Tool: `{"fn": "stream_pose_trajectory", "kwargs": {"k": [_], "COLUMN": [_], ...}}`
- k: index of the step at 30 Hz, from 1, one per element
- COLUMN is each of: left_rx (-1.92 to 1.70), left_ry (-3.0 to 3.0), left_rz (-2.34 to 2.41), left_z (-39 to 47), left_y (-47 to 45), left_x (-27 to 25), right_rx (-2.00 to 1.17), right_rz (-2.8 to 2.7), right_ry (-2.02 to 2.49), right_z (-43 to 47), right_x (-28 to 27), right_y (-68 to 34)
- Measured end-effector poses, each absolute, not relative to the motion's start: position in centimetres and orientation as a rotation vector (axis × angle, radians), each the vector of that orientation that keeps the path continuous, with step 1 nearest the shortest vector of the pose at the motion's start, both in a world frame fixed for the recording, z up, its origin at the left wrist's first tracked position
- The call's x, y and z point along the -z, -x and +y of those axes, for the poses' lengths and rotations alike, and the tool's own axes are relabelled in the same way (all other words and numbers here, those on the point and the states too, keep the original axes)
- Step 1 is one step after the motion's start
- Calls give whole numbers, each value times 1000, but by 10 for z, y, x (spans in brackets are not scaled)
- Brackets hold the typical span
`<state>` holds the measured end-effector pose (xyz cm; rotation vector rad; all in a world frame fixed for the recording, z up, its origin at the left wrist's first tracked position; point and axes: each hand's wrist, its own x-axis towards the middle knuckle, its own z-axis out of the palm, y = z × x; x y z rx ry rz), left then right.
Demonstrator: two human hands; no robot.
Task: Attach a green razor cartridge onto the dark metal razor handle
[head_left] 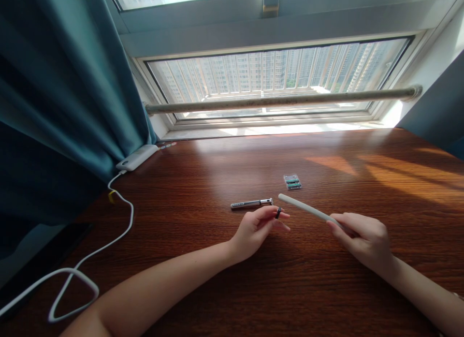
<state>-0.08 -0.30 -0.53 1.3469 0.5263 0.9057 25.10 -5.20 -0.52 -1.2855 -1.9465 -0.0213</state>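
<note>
White stick (pixel 306 207) juts from the closed right hand (pixel 366 238). The left hand (pixel 252 231) holds a small black piece (pixel 278 212).

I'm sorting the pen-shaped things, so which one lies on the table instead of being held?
The silver and black pen, just beyond the left hand. The other, a plain whitish stick, is in the right hand.

A slim white stick (pixel 310 210) is held aslant right of the frame's centre, its rounded tip pointed toward the upper left. Just below that tip, a small dark piece (pixel 278 212) is held between fingertips, slightly tilted.
</note>
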Motion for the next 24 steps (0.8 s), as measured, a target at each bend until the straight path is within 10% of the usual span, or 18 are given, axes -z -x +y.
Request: {"fn": "stream_pose_trajectory", "kwargs": {"k": [24], "left_rx": [-914], "left_ry": [-877], "left_rz": [704], "left_z": [11], "left_y": [0], "left_x": [6], "right_rx": [20], "right_rz": [-1914], "right_ry": [1295], "right_z": [-52], "right_x": [5], "right_y": [-251]}}
